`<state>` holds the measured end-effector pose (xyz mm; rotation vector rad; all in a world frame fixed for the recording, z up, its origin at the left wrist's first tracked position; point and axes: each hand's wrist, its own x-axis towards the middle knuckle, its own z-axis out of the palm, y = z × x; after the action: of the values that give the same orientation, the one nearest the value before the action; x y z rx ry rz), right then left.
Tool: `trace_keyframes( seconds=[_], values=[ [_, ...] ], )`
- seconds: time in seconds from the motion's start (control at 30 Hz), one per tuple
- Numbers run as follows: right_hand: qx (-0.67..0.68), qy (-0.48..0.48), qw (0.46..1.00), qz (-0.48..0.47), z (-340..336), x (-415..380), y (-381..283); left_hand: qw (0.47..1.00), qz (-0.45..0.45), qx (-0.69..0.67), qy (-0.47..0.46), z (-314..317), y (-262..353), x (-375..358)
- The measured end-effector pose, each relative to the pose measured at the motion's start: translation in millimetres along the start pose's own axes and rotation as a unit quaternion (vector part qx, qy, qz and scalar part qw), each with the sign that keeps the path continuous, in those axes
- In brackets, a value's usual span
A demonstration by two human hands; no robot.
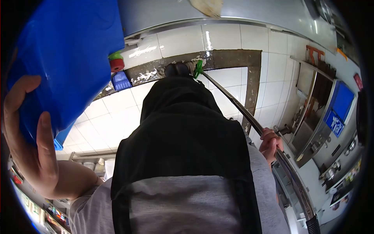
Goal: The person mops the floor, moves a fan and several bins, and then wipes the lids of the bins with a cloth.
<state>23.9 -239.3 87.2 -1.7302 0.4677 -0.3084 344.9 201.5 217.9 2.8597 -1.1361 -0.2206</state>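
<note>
A large, smooth blue plastic piece (74, 58) fills the upper left, its full shape cut off by the view's edge. My left hand (35, 128) grips its near edge, thumb and a finger bent around it. My right hand (271, 144) is wrapped around the metal handle of a mop (243, 111). The handle slants down to a green clamp (198, 69) at floor level, beside the dark shoes. Greyish strands lie around the shoes, partly hidden by them.
A black apron (179, 136) covers my front. White tiles (181, 39) and a dark, worn floor strip (255, 78) surround my feet. A steel counter (163, 13) runs across the top. Near the blue piece are a red roll-like item (116, 64) and a small blue ridged piece (121, 80).
</note>
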Motion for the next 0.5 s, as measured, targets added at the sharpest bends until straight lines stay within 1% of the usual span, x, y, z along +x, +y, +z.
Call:
trace_keyframes(
  seconds=[0.1, 0.13, 0.2, 0.23, 0.3, 0.33, 0.4, 0.43, 0.47, 0.5],
  values=[
    [-0.004, -0.011, 1.000, -0.013, 8, 19, -5, 1.000, -0.013, 0.015, -0.017, -2, 8, 2],
    [-0.003, -0.016, 1.000, -0.018, 9, 25, -8, 1.000, -0.022, 0.015, -0.017, -1, -1, -8],
    [-0.013, -0.016, 0.999, -0.035, 16, 38, -11, 0.990, 0.108, 0.086, -0.039, 0, -16, -17],
    [-0.009, -0.022, 0.999, -0.042, 18, 41, -9, 0.990, 0.104, 0.090, -0.034, 3, -16, -20],
    [-0.011, -0.014, 0.999, -0.047, 27, 43, -12, 0.997, 0.002, 0.038, 0.063, 9, 17, 14],
    [-0.012, -0.010, 0.999, -0.049, 28, 39, -13, 0.997, 0.005, 0.038, 0.065, 6, 15, 14],
    [0.007, -0.022, 0.998, -0.061, 29, 30, -11, 0.992, 0.042, 0.100, 0.057, 0, 11, 18],
    [0.011, -0.014, 0.997, -0.081, 28, 24, -6, 0.994, 0.036, 0.070, 0.073, 2, 13, 18],
    [0.019, -0.013, 0.997, -0.080, 26, 17, -5, 0.992, 0.038, 0.074, 0.093, 0, 17, 19],
    [0.026, -0.005, 0.996, -0.081, 26, 11, -3, 0.994, 0.012, 0.071, 0.080, -4, 25, 21]
  ],
)
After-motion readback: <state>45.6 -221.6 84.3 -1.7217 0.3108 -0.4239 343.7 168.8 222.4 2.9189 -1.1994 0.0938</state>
